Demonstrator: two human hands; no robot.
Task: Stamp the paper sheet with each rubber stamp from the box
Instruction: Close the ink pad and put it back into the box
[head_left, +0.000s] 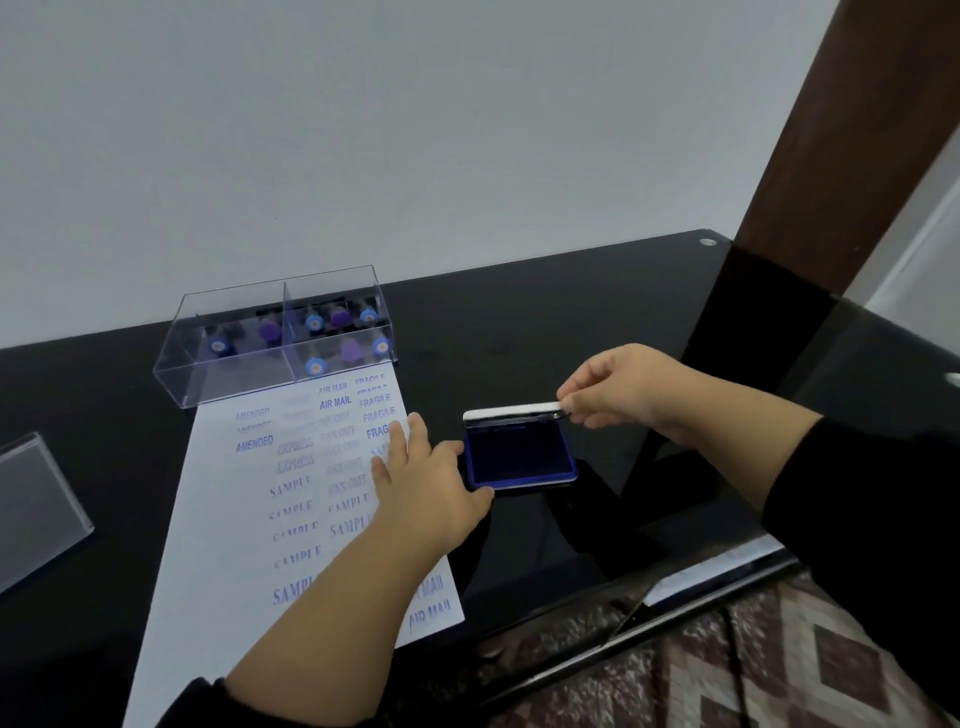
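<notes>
While the right hand (618, 395) pinches the ink pad's lid (511, 411) upright, the left hand (431, 480) lies flat, fingers relaxed, steadying the sheet (249, 519) at nine o'clock of the pad (519, 457), stamps (340, 332) boxed at twelve.

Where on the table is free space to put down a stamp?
Bare tabletop lies behind the ink pad, right of the stamp box. Another patch lies left of the paper sheet, before the box. Around the pad both hands crowd.
</notes>
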